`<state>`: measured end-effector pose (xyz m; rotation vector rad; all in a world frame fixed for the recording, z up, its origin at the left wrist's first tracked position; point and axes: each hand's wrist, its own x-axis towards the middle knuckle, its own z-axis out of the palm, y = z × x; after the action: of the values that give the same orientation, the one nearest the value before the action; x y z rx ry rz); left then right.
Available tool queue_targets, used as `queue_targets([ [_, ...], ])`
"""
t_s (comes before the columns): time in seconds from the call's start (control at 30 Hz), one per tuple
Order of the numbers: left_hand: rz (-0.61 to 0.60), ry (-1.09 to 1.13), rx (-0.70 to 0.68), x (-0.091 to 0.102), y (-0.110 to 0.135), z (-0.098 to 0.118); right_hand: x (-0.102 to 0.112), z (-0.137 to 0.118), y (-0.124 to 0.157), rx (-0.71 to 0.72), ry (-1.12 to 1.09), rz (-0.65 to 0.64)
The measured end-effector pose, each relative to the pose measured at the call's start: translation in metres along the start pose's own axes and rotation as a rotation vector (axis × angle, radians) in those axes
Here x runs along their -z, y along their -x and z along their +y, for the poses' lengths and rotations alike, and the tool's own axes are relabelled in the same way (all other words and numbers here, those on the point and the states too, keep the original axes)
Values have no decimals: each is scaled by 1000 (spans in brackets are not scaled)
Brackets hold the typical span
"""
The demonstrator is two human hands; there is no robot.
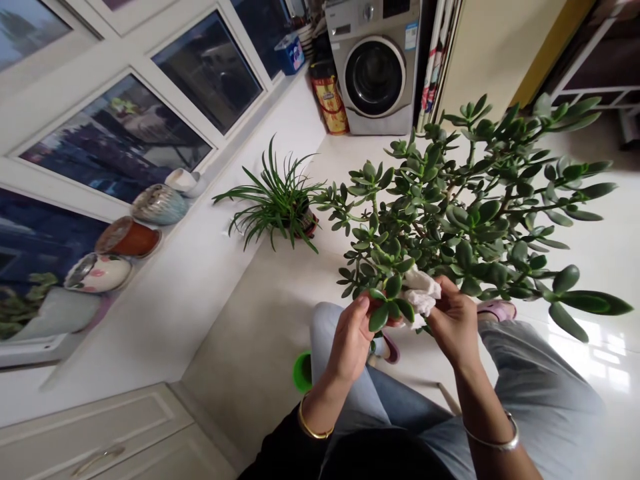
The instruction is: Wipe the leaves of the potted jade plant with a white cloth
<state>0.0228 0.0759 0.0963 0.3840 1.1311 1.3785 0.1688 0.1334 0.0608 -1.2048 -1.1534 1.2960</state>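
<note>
Beyond the blue-denim knees [327, 327], head view: a bushy plant with thick, oval, dark-green leaves [465, 220] spreads wide, its pot hidden.
Left hand [350, 340]: grip pinching a small sprig of plump, glossy green leaves [393, 308] at the plant's near edge.
Right hand [456, 327]: grip pinching a crumpled, soft white wad of cloth or tissue [421, 293] just beside that sprig.
Leaf handling: probably smooth, firm and easily snapped; best supported from beneath, near the stem.
Wad handling: looks light and yielding; best held at its bunched middle.
Floor: a round, bright-green container [302, 372] sits beside one leg.
</note>
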Motion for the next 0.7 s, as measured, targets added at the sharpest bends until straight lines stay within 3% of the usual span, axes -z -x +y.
queue_targets([
  [0.1, -9, 11, -10, -1, -1, 2, -1, 0, 0, 7, -35, 18],
  [0.33, -20, 32, -23, -6, -1, -1, -3, 12, 0, 8, 117, 70],
  [0.5, -44, 40, -41, -12, 1, -5, -15, 8, -4, -72, 1, -19],
  [0.7, -55, 47, -45, -10, 2, -3, -22, -4, -11, -68, -109, -45],
])
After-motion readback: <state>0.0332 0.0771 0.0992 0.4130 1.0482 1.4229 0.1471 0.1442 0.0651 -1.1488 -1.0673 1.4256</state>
